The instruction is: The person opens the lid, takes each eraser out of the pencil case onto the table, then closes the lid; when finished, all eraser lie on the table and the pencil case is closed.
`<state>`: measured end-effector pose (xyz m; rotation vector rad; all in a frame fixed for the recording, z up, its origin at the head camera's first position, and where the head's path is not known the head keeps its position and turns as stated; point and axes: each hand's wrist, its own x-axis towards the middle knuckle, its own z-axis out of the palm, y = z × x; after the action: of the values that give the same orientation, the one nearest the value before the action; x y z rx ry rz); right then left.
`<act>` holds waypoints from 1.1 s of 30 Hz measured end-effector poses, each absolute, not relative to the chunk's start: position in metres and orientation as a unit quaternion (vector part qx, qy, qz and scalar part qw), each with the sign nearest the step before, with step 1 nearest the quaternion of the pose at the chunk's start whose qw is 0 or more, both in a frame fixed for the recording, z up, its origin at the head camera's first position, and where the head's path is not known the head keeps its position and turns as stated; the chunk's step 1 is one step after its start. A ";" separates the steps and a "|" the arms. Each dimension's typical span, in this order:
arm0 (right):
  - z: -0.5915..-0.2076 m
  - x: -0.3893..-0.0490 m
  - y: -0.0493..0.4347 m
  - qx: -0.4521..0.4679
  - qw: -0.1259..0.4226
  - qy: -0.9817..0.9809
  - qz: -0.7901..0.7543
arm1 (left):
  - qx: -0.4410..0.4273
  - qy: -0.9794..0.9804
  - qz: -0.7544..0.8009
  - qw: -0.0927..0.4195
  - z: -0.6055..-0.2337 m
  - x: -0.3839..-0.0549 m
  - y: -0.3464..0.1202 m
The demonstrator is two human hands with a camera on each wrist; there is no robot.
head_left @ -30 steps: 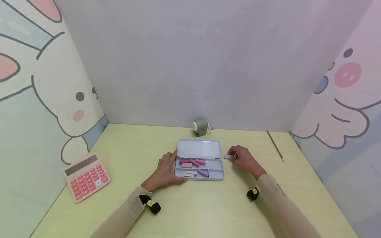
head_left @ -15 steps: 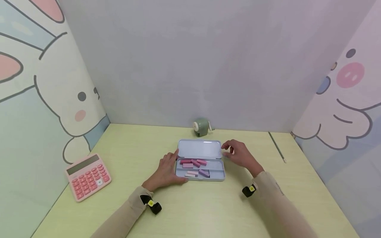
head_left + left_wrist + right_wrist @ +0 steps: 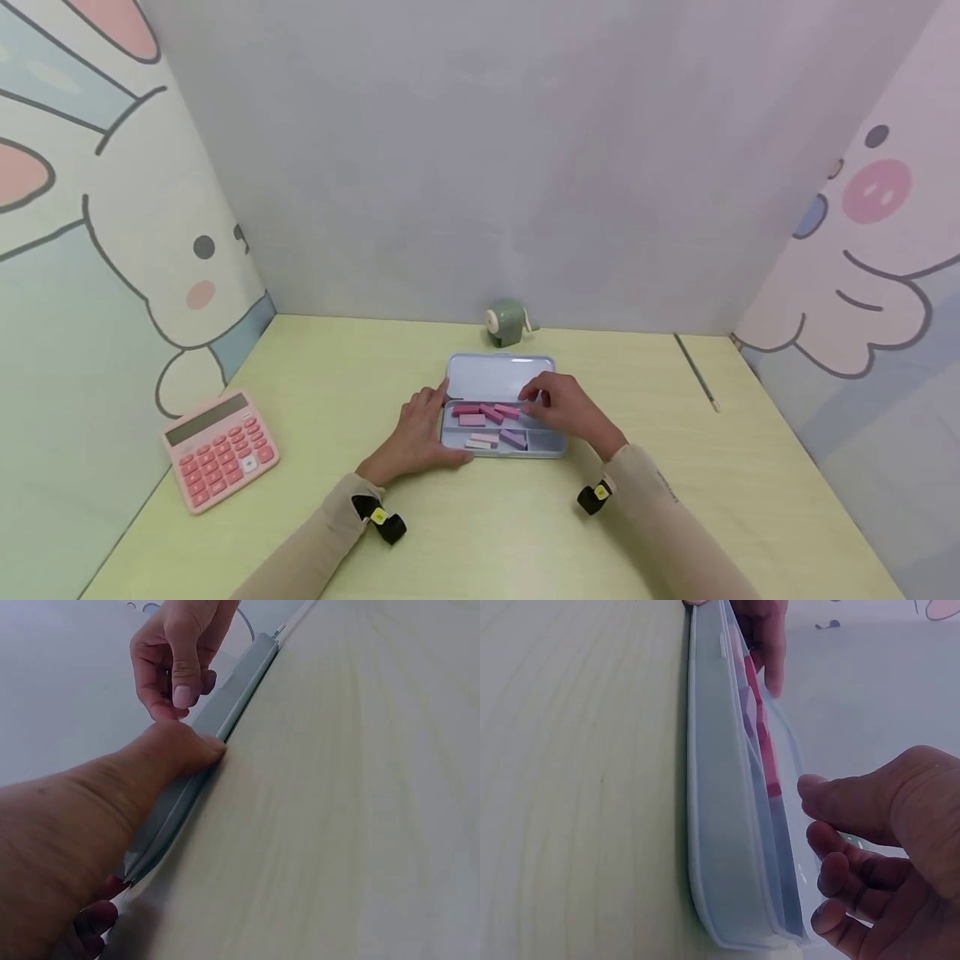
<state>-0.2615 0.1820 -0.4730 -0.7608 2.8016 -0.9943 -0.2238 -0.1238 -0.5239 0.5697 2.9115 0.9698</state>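
An open pale-blue tin pencil case (image 3: 543, 444) lies mid-table, its lid (image 3: 480, 375) folded back flat. Inside its compartments are several small pink, white and purple blocks (image 3: 472, 420). My left hand (image 3: 408, 433) holds the case's left end, thumb at the front edge and fingers along the side; the left wrist view shows this thumb (image 3: 199, 750) on the rim. Above the right part of the tray hangs my right hand (image 3: 566, 406), thumb and fingers bent together. A small light-blue block seems pinched there; only a pale sliver (image 3: 853, 840) shows between the fingers in the right wrist view.
A green pencil sharpener (image 3: 506, 323) with a crank stands behind the case, near the back wall. On the left lies a pink calculator (image 3: 219, 450). A dark green pencil (image 3: 696, 372) lies at the far right of the table.
My right hand pinched the light-blue block on the table right of the case, then moved left past the lid's edge and over the tray. My left hand has stayed in place.
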 end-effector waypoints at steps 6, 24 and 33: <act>-0.480 -0.264 0.174 -0.275 0.034 0.905 -0.322 | 0.179 0.930 0.319 0.018 -0.525 -0.223 -0.125; -0.481 -0.255 0.154 -0.218 0.042 0.929 -0.295 | 0.178 0.930 0.322 0.017 -0.523 -0.223 -0.124; -0.475 -0.251 0.168 -0.223 0.037 0.916 -0.332 | 0.177 0.930 0.321 0.021 -0.522 -0.222 -0.124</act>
<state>-0.2509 0.1684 -0.4751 -0.6850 2.8111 -1.0202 -0.2224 -0.1240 -0.5220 0.5472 2.8832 0.9946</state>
